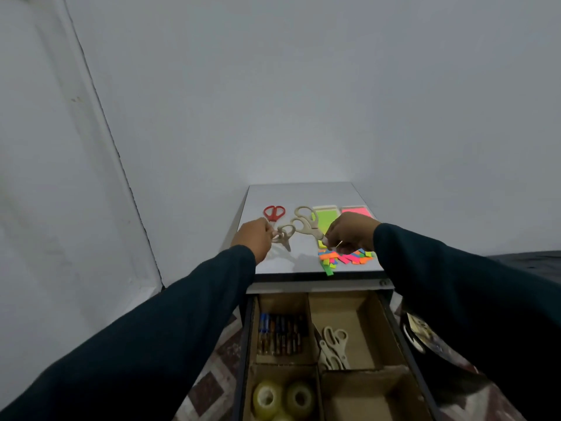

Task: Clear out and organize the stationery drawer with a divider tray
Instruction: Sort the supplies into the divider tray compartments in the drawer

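Against grey walls stood a white cabinet top [273, 262]; below it, the open drawer's cardboard divider tray [368, 317] held batteries, tape, scissors. Left hand [255, 237] pinched small beige scissors [285, 235]; right hand [352, 232] gripped larger beige scissors [305, 223] by the blades.
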